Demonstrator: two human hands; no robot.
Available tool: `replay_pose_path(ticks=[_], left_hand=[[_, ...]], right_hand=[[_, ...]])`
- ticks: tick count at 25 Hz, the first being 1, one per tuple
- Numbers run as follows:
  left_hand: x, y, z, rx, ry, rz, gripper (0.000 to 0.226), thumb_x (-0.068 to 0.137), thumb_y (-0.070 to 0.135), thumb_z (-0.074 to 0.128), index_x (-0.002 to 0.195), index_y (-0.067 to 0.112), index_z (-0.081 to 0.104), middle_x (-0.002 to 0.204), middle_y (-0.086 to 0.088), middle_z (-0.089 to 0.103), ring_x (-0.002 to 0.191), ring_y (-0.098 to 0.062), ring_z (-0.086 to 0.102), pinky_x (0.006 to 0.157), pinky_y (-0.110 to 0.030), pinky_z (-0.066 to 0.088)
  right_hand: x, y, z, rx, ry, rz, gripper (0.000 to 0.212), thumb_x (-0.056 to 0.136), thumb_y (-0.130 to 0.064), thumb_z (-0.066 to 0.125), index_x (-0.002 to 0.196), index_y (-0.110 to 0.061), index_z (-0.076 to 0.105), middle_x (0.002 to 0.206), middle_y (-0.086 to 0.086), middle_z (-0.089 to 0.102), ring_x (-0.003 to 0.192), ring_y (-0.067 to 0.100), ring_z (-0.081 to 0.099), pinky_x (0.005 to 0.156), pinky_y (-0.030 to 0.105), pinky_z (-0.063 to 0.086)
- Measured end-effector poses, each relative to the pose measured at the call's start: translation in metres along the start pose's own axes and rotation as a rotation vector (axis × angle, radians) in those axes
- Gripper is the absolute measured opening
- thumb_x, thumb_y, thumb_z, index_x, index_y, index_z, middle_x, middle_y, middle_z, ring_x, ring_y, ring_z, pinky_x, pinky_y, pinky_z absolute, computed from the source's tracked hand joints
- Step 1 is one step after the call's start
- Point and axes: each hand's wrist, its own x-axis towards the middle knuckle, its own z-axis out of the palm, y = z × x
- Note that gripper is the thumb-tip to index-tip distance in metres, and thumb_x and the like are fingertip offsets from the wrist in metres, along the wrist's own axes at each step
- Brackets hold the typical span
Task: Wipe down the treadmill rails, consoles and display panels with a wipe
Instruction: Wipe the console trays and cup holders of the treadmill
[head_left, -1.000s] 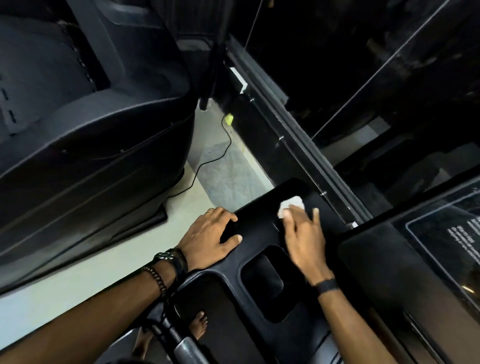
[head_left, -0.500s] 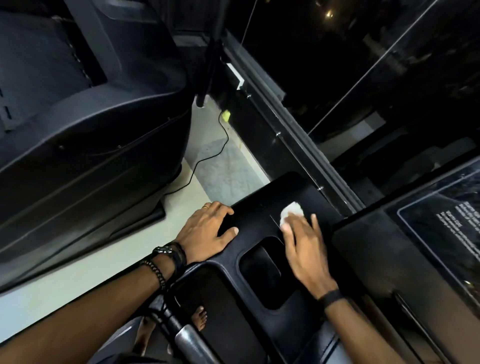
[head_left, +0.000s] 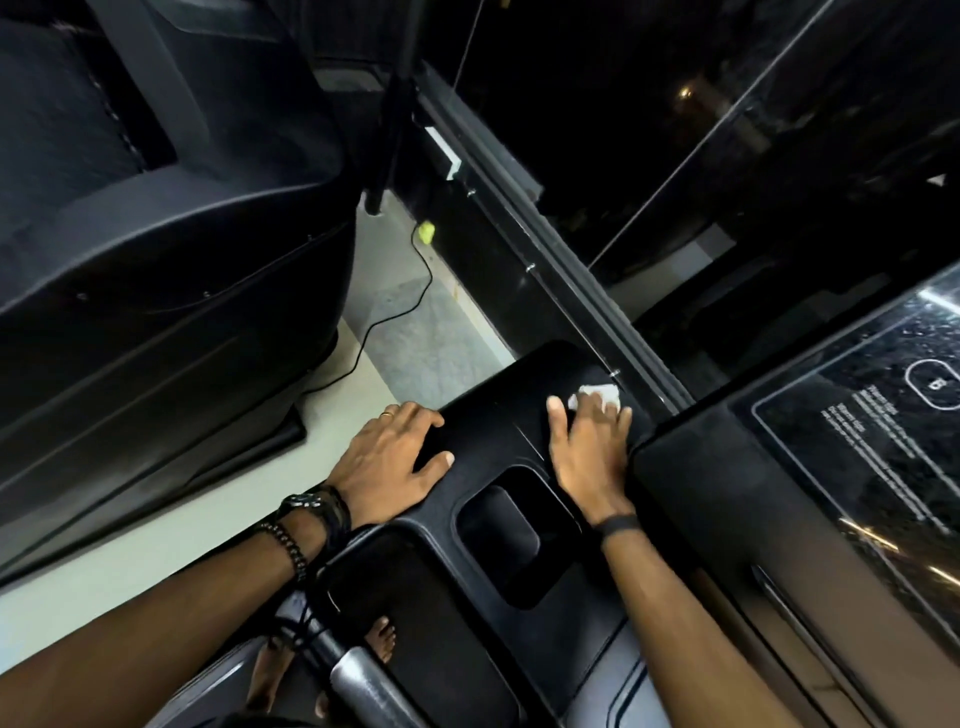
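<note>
A small white wipe (head_left: 597, 397) lies under the fingertips of my right hand (head_left: 589, 454), pressed flat on the black treadmill console (head_left: 498, 410) near its far right corner. My left hand (head_left: 392, 465) rests flat with fingers spread on the console's left edge and holds nothing. A rectangular cup recess (head_left: 511, 532) sits in the console between my two wrists. The glossy display panel (head_left: 872, 431) with white text lies to the right. A grey handrail (head_left: 363, 680) runs below my left forearm.
Another black machine (head_left: 156, 270) fills the left side. A black cable (head_left: 387, 312) with a yellow-green plug (head_left: 427, 232) runs over the pale floor between them. A glass wall with a dark frame (head_left: 566, 291) stands behind the console. My bare feet (head_left: 382, 639) show below.
My right hand has slid the wipe forward and to the right, toward the console's far right corner. My left hand has stayed in place on the left edge.
</note>
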Motion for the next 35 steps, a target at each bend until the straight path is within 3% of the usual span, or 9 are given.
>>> replay_pose_path(ticks=[3, 8, 11, 14, 19, 24, 29, 33, 35], left_hand=[[-0.002, 0.001, 0.0, 0.002, 0.006, -0.003, 0.067, 0.087, 0.066, 0.027, 0.133, 0.023, 0.05, 0.125, 0.007, 0.052, 0.119, -0.016, 0.047, 0.103, -0.035, 0.041], [-0.003, 0.001, -0.001, 0.007, -0.008, -0.015, 0.069, 0.087, 0.066, 0.024, 0.136, 0.024, 0.048, 0.127, 0.009, 0.051, 0.119, -0.014, 0.046, 0.104, -0.034, 0.04], [-0.002, 0.0, -0.001, 0.013, -0.012, -0.013, 0.067, 0.087, 0.065, 0.025, 0.135, 0.024, 0.049, 0.126, 0.008, 0.051, 0.118, -0.015, 0.047, 0.103, -0.035, 0.04], [-0.003, 0.0, 0.001, 0.017, -0.009, -0.007, 0.066, 0.088, 0.066, 0.026, 0.134, 0.025, 0.049, 0.126, 0.008, 0.051, 0.118, -0.016, 0.048, 0.102, -0.035, 0.041], [-0.003, 0.0, 0.0, -0.006, -0.014, -0.017, 0.068, 0.087, 0.067, 0.024, 0.135, 0.026, 0.049, 0.128, 0.01, 0.051, 0.119, -0.013, 0.047, 0.102, -0.032, 0.039], [-0.002, 0.0, -0.002, -0.022, -0.02, -0.023, 0.067, 0.085, 0.067, 0.026, 0.133, 0.027, 0.05, 0.126, 0.011, 0.05, 0.117, -0.013, 0.046, 0.102, -0.033, 0.039], [0.0, 0.0, -0.002, -0.069, -0.016, -0.053, 0.059, 0.087, 0.065, 0.031, 0.129, 0.028, 0.05, 0.123, 0.012, 0.05, 0.115, -0.013, 0.046, 0.1, -0.034, 0.04], [0.002, -0.002, -0.002, -0.079, -0.012, -0.058, 0.055, 0.088, 0.063, 0.035, 0.127, 0.028, 0.05, 0.121, 0.012, 0.05, 0.114, -0.012, 0.046, 0.098, -0.031, 0.039], [0.001, -0.001, -0.003, -0.093, -0.009, -0.058, 0.055, 0.087, 0.064, 0.034, 0.126, 0.028, 0.051, 0.12, 0.012, 0.051, 0.113, -0.012, 0.046, 0.097, -0.03, 0.038]], right_hand=[[0.022, -0.043, 0.015, -0.031, -0.084, 0.056, 0.073, 0.104, -0.057, 0.021, 0.148, -0.004, 0.043, 0.157, 0.02, 0.036, 0.149, 0.041, 0.022, 0.124, 0.051, -0.001], [0.004, -0.02, 0.006, -0.098, 0.065, 0.024, 0.069, 0.101, -0.06, 0.021, 0.127, -0.012, 0.063, 0.13, 0.015, 0.064, 0.136, 0.035, 0.045, 0.122, 0.051, -0.004], [0.05, -0.014, 0.003, -0.096, -0.057, 0.203, 0.07, 0.103, -0.058, 0.026, 0.143, -0.004, 0.047, 0.151, 0.022, 0.043, 0.146, 0.042, 0.026, 0.122, 0.055, 0.001], [0.073, -0.035, 0.008, -0.011, -0.119, 0.07, 0.063, 0.106, -0.054, 0.023, 0.142, -0.012, 0.052, 0.155, 0.011, 0.04, 0.151, 0.033, 0.017, 0.122, 0.055, -0.004], [0.042, -0.045, -0.003, -0.021, 0.028, -0.04, 0.063, 0.107, -0.051, 0.026, 0.114, -0.009, 0.071, 0.119, 0.015, 0.068, 0.131, 0.029, 0.051, 0.124, 0.048, -0.006], [0.086, -0.056, 0.017, -0.098, -0.181, -0.015, 0.075, 0.105, -0.058, 0.016, 0.139, -0.005, 0.056, 0.152, 0.017, 0.045, 0.151, 0.034, 0.018, 0.123, 0.052, -0.006], [0.085, -0.064, 0.019, 0.046, 0.013, -0.078, 0.089, 0.102, -0.061, 0.01, 0.092, -0.005, 0.077, 0.087, 0.015, 0.074, 0.108, 0.029, 0.065, 0.125, 0.042, 0.0], [0.102, -0.058, 0.019, -0.089, -0.134, -0.049, 0.076, 0.105, -0.055, 0.013, 0.126, -0.007, 0.067, 0.135, 0.017, 0.06, 0.141, 0.026, 0.041, 0.122, 0.051, -0.013], [0.106, -0.073, 0.024, -0.193, -0.27, -0.116, 0.083, 0.103, -0.06, 0.006, 0.131, -0.007, 0.064, 0.138, 0.016, 0.059, 0.145, 0.026, 0.036, 0.12, 0.051, -0.018]])
